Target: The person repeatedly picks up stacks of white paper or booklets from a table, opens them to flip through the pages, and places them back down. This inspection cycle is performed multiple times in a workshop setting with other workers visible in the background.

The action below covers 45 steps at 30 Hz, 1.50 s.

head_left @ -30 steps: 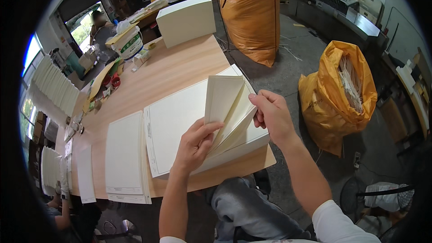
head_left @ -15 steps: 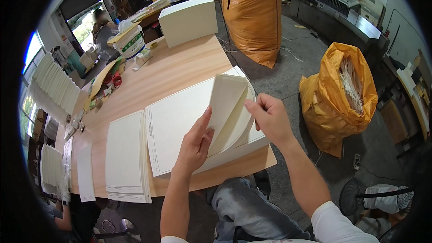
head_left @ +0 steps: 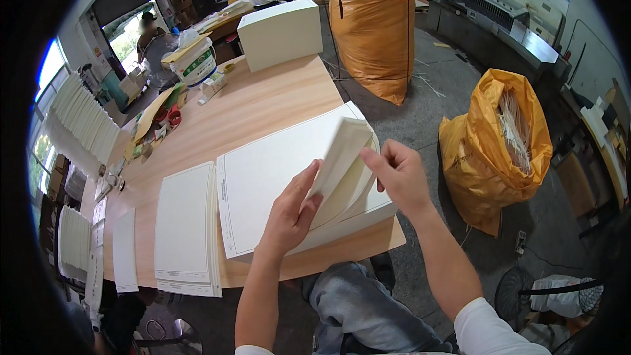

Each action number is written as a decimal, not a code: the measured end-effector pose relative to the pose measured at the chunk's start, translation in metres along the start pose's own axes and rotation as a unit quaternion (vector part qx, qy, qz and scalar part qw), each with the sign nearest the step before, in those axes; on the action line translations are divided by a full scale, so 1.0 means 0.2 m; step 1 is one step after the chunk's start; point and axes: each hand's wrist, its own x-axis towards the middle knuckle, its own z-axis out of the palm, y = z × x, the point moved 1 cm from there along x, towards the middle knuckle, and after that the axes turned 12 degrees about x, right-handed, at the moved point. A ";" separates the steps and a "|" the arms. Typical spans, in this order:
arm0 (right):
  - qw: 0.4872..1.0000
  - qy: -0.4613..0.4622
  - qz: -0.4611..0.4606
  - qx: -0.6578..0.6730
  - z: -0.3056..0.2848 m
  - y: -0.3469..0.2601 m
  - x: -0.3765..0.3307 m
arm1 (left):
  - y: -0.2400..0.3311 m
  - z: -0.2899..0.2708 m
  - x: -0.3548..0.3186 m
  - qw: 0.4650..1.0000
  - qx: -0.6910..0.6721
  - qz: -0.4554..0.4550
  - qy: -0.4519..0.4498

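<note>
1. Know where the work sits: the bent sheaf of cream sheets (head_left: 336, 165) stands up over the right part of the large paper stack (head_left: 259, 181); whether its lower end touches the stack is hard to tell, as the left hand (head_left: 289, 213) covers part of it.
2. Read each grip first; the right hand (head_left: 402, 174) pinches the sheaf's right side between thumb and curled fingers; the left hand lies along its left side, fingers fairly straight and thumb apart from them; I cannot tell whether it clamps the paper or only props it.
3. Let the left hand act as the steady side, I would say; a flat, even support should keep the sheaf from slumping while the right hand works the edges.
4. Keep the right pinch light; the sheets bow in a smooth curve with a gap opening between them, and squeezing hard there could crease them.
5. Handle by the edges; the paper is pale, so fingermarks would likely show.
6. Stay over the large stack; it gives a level base on the tabletop (head_left: 263, 102), whereas drifting left could disturb the smaller pile (head_left: 184, 223) just beside it.
</note>
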 end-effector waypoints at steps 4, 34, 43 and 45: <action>0.969 0.025 0.133 0.207 -0.01 -0.04 0.02 | -0.01 -0.01 0.00 0.998 0.034 0.027 -0.045; 0.912 -0.189 -0.115 -0.345 0.05 0.20 -0.39 | -0.07 -0.41 -0.53 0.872 0.485 -0.027 0.062; 0.852 -0.117 -0.298 -0.415 0.02 0.43 -0.41 | 0.28 -0.30 -0.76 0.922 0.377 0.017 0.086; 0.852 -0.127 -0.296 -0.412 0.01 0.47 -0.41 | 0.18 -0.22 -0.89 0.898 0.388 -0.074 0.194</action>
